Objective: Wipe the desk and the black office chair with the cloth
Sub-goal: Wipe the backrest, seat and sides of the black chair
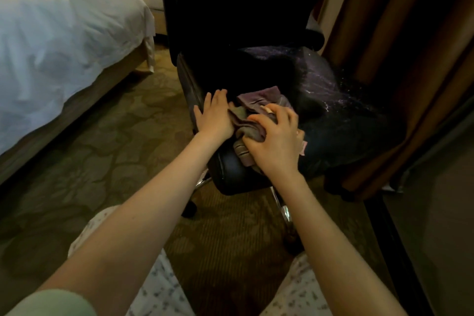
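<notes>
Seat of the black office chair (333, 120), front edge: the right hand (275, 143) grips the crumpled cloth (256, 110) with curled fingers. The left hand (214, 115) lies flat beside it, fingers straight (apparently touching the cloth). The backrest (230, 7) is lost in shadow, and the chrome base (284, 210) is mostly hidden.

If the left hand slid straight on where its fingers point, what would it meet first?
Likely the black office chair's backrest; the left hand lies flat on the seat, fingers aimed across it. Depth is too dark to be sure.
</notes>
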